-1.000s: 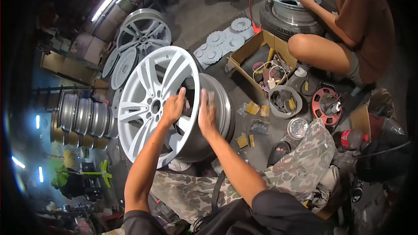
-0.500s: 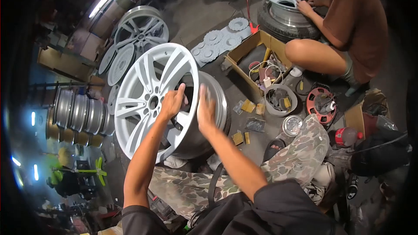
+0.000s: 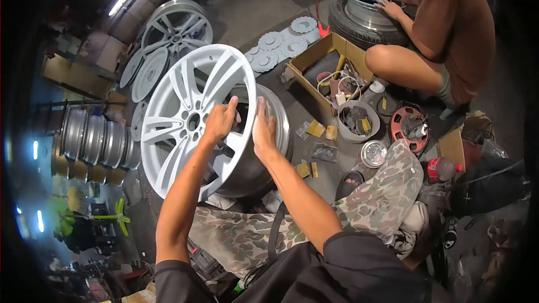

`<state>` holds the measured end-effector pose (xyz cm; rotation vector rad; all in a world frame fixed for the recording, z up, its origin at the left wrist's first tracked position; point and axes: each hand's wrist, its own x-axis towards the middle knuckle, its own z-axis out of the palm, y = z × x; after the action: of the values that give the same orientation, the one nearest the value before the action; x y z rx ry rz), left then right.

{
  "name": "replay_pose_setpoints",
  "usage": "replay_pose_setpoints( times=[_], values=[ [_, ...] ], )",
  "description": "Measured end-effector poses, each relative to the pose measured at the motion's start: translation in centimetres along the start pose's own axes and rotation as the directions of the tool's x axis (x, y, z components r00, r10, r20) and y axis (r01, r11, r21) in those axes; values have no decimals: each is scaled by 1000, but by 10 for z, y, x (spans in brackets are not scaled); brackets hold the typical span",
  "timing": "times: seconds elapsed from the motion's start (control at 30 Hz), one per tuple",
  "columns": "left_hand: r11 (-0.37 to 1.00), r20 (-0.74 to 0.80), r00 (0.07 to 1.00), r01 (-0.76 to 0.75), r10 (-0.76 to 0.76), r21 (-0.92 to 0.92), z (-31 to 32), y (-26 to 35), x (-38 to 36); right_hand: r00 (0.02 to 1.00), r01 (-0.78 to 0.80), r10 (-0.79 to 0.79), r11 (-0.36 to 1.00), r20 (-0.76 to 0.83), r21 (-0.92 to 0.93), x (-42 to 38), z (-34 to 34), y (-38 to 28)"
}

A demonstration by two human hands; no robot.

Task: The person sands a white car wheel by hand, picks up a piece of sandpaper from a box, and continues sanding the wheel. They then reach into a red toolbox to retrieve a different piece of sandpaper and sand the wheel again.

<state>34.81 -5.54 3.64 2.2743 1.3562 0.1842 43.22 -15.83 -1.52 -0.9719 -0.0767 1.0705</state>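
The left hand (image 3: pixel 220 123) is curled around a spoke of the pale grey-white, multi-spoked metal wheel rim (image 3: pixel 175 128), its fingers passing into the opening beside the hub and partly hidden there. The right hand (image 3: pixel 264 129) is unclenched — palm laid along the rim's outer edge, fingers straight and together, slightly blurred. The wheel rim stands tilted in front of the person, its spoked face turned to the left of the view.

Beyond the right hand, an open brown cardboard box (image 3: pixel 311 91) holds a jumble of things: a white plug (image 3: pixel 340 99) with its cable, a reddish ring-shaped item (image 3: pixel 324 77) and others too cluttered to tell apart. Just beside it, a round grey tub (image 3: pixel 355 137) contains dark scraps (image 3: pixel 355 117) and a yellow piece (image 3: pixel 366 125) — material unclear.
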Motion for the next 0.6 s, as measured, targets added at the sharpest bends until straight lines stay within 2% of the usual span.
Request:
replay_pose_setpoints(
  times=[0.03,0.1,0.23,0.3,0.37,0.43,0.47,0.5,0.57,0.6],
  values=[
    [1000,12,1000,3,-3,-11,-2,1,-2,994,-6,1,999,-112,-42,7,5,9],
    [999,15,1000,-24,25,-43,-1,-2,0,988,110,-106,994,-114,29,-5,4,29],
    [999,-2,999,-50,50,3,-3,1,-4,992,115,-113,993,-62,30,-22,5,9],
    [1000,-2,1000,-6,6,21,0,1,-1,990,10,-37,981,-137,-195,1,6,-11],
    [999,30,999,-27,28,-28,2,-3,0,984,8,-38,985,-175,-170,11,1,20],
    [1000,33,999,-9,9,-3,-3,3,-3,987,137,-143,987,-72,-79,-30,0,19],
    [999,31,999,-29,28,17,-3,1,-1,981,171,-176,983,-84,-68,-16,-3,45],
    [1000,32,999,-18,17,22,-4,-1,-4,983,160,-165,985,-81,-66,-12,-3,41],
    [1000,-10,1000,-6,6,13,0,3,-3,1000,1,3,981,17,-194,10,-7,9],
    [1000,33,999,17,-16,-13,0,1,-1,999,-39,35,978,-27,-207,2,-1,-20]
  ],
)
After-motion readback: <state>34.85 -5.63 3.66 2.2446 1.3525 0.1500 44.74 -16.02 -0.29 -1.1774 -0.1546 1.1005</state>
